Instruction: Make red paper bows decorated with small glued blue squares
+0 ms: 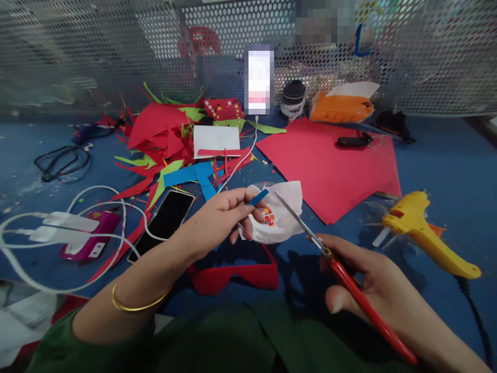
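My left hand [236, 210] pinches a narrow blue strip [259, 197] between thumb and fingers. Beneath it lies a white paper [285, 225] with small red and orange cut pieces [267, 216] on it, partly hidden by my fingers. In my right hand [361, 269] is a pair of scissors [349, 285] with red handles. Its slim metal blades point up and left, the tip just right of the blue strip and apart from it. Close to my body lies a red eye-mask-shaped piece [236, 278].
Red and green scraps [159, 129] pile at back left, near blue strips [190, 173]. A dark phone [163, 223] and cabled purple power bank [91, 235] lie left. Red sheets [330, 166] and a yellow glue gun [430, 233] are right. A lit phone [259, 77] stands against the perforated metal screen [155, 36].
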The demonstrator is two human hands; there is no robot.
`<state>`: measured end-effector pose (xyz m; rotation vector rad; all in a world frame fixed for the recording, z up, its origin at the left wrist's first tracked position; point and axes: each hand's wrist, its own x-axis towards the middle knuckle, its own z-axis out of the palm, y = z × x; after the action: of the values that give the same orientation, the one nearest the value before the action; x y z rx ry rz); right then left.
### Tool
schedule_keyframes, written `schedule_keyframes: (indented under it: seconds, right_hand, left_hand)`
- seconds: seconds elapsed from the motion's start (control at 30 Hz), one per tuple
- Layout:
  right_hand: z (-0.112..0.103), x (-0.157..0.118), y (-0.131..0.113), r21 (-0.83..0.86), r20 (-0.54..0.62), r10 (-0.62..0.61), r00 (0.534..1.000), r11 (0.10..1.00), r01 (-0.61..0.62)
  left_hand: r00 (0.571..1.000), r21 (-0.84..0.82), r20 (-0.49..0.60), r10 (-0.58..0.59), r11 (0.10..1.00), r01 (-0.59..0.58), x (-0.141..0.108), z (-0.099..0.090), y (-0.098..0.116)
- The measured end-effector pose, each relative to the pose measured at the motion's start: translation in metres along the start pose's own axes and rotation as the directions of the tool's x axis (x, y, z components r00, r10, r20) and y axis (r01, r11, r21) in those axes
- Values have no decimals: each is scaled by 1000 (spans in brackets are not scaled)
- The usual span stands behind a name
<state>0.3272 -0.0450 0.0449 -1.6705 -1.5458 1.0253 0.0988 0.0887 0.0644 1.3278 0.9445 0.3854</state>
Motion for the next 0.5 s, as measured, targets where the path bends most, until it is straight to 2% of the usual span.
schedule_keyframes:
  seconds: [0.1, 0.33, 0.5]
  right_hand:
    - [3, 0, -4, 53, 98, 39, 994, 998, -44]
    - [10, -2, -5, -63, 49, 59, 997, 996, -56]
    - [15, -1, 1, -112, 58, 44, 997, 993, -38]
  left_hand:
    - [999, -14, -31, -14, 1000, 14, 1, 0, -2]
    - [996, 5, -83, -42, 999, 42, -1, 1, -1]
    - [995, 21, -96, -17, 1000, 20, -6, 1, 2]
